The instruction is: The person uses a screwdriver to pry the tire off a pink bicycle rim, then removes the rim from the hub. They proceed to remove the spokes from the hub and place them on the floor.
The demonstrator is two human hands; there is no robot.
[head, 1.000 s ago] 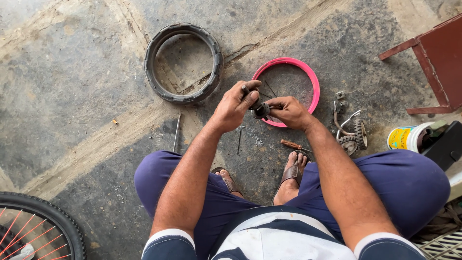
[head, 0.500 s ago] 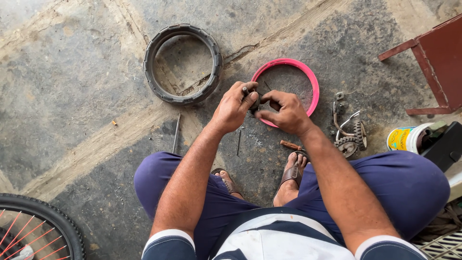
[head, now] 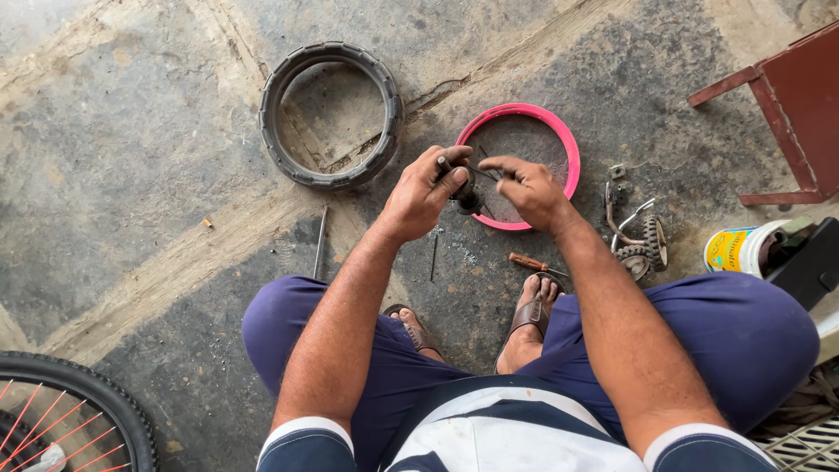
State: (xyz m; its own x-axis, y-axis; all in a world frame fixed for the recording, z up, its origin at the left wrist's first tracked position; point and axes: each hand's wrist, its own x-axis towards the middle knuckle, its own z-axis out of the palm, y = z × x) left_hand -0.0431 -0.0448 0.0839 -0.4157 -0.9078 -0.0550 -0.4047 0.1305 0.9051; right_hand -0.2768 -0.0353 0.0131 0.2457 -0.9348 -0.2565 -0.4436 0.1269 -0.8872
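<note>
I see the concrete floor [head: 131, 175] filling the view, cracked and stained. Largest on it is the spoked bicycle wheel [head: 61, 419], cut off at the lower left corner. At the right edge stands a dark red metal frame [head: 800, 105]. Up the middle lies a small black tyre [head: 330, 114], flat on the floor, and just right of it a pink wheel rim [head: 559, 140], also flat, well apart from the big wheel. Right of the rim sits a heap of metal parts with small toothed cogs [head: 638, 240], and further right a yellow and white tub [head: 741, 247].

My left hand [head: 424, 192] is curled tight round a small dark metal part [head: 465, 194], held above the near edge of the pink rim. My right hand [head: 529, 188] meets it from the other side, fingers half bent, fingertips at the part; whether they actually pinch it I cannot tell.

Near my sandalled foot [head: 529, 319] lies a wooden-handled screwdriver [head: 531, 262], and a thin metal rod [head: 320, 240] rests left of my left forearm.
</note>
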